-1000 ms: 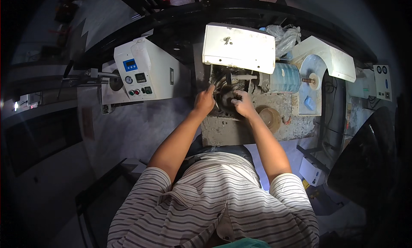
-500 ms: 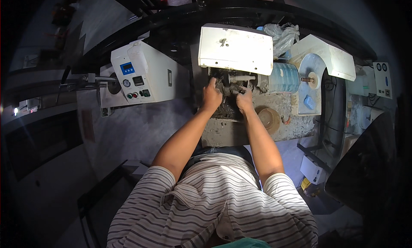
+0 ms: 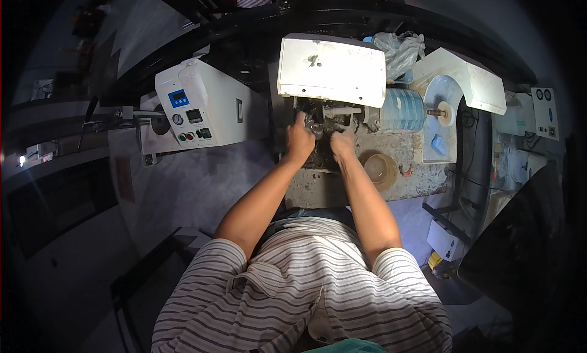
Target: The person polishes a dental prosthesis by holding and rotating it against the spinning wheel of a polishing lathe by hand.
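Both hands reach into the dark, mud-smeared trough (image 3: 323, 161) under a white machine hood (image 3: 332, 69). My left hand (image 3: 300, 140) is at the trough's left side, thumb pointing away from me and the other fingers curled. My right hand (image 3: 343, 141) is curled to its right, close below a pale horizontal spindle (image 3: 342, 111). Dark wet matter lies between and around the fingertips. What either hand grips there is too dark and coated to make out.
A tan round bowl (image 3: 380, 170) stands on the grey-splashed worktop (image 3: 422, 180) beside my right forearm. A bluish clear water jug (image 3: 402, 110) lies right of the hood, near a second spindle unit (image 3: 448, 116). At left stands a white control box (image 3: 211, 105).
My right hand has shifted slightly left and nearer my left hand. The dark clump that showed between the hands is now less distinct. My left hand stays nearly in place.
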Demonstrator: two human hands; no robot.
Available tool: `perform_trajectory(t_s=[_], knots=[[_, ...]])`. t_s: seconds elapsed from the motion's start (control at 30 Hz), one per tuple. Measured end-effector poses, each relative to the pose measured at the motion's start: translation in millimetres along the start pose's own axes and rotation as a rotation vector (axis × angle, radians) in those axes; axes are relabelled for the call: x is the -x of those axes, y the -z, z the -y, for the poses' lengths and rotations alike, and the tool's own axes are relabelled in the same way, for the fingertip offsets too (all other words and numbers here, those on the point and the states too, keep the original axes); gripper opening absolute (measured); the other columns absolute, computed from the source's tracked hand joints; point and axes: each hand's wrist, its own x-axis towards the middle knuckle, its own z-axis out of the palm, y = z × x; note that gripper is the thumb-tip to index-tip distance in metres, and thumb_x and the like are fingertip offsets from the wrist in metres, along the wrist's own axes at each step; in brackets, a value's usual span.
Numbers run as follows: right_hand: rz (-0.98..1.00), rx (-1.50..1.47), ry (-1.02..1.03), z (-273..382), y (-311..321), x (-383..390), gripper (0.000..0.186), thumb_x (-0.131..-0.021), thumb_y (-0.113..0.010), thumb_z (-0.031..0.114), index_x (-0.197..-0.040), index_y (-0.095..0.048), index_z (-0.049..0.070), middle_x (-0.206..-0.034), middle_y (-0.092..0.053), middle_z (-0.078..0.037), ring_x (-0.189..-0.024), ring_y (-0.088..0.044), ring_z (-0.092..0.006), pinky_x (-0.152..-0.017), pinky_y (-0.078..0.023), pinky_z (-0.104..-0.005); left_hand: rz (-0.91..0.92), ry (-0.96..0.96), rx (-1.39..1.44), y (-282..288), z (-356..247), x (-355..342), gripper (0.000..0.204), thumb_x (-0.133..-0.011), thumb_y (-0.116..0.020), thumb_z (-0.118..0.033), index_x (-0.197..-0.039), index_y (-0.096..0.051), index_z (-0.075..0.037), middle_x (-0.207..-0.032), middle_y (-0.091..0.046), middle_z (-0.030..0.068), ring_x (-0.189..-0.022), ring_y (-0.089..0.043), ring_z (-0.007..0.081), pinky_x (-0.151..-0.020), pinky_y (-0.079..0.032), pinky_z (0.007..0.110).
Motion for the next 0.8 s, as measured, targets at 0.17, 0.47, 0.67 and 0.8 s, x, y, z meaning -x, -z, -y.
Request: perform_trajectory(t_s=[0.17, 0.47, 0.67, 0.8], knots=[[-0.077, 0.081, -0.063, -19.9, 5.1, -23.7, 0.019, -0.069, -0.052, 0.001, -0.085, -0.059, -0.008, -0.077, -0.059, -0.010, -0.062, -0.052, -0.0176, -0.057, -0.043, -0.0317, -0.026, 0.050, 0.058, 0.0, -15.7, -8.6, 0.039, -0.067, -0.051, 0.004, -0.106, -0.053, 0.005, -0.088, -0.060, 0.0298, -0.089, -0.056, 0.0460, -0.079, -0.044, 0.052], [-0.045, 0.066, -0.029, -5.2, 5.3, -10.8, 0.027, -0.068, -0.051, 0.001, -0.091, -0.055, -0.013, -0.082, -0.058, -0.016, -0.071, -0.055, -0.0208, -0.061, -0.046, -0.0353, 0.008, 0.118, 0.095, -0.4, -5.3, -2.8, 0.038, -0.066, -0.052, 0.003, -0.103, -0.055, 0.006, -0.086, -0.061, 0.0288, -0.084, -0.057, 0.0465, -0.077, -0.045, 0.050], [-0.009, -0.037, -0.105, -8.3, 6.9, -20.6, 0.020, -0.070, -0.056, 0.005, -0.086, -0.059, -0.007, -0.080, -0.059, -0.010, -0.066, -0.053, -0.0183, -0.060, -0.044, -0.0320, -0.007, 0.092, 0.108, -2.1, -15.8, -10.8, 0.036, -0.067, -0.050, 0.004, -0.103, -0.053, 0.005, -0.087, -0.060, 0.0289, -0.082, -0.057, 0.0462, -0.075, -0.044, 0.052], [-0.006, 0.061, -0.115, 14.2, -5.2, 4.4, 0.020, -0.070, -0.057, 0.006, -0.084, -0.060, -0.008, -0.079, -0.059, -0.009, -0.067, -0.053, -0.0176, -0.058, -0.044, -0.0322, 0.016, 0.032, 0.044, 8.6, -7.6, 7.2, 0.037, -0.069, -0.048, 0.006, -0.106, -0.051, 0.004, -0.082, -0.059, 0.0301, -0.078, -0.058, 0.0461, -0.070, -0.046, 0.051]])
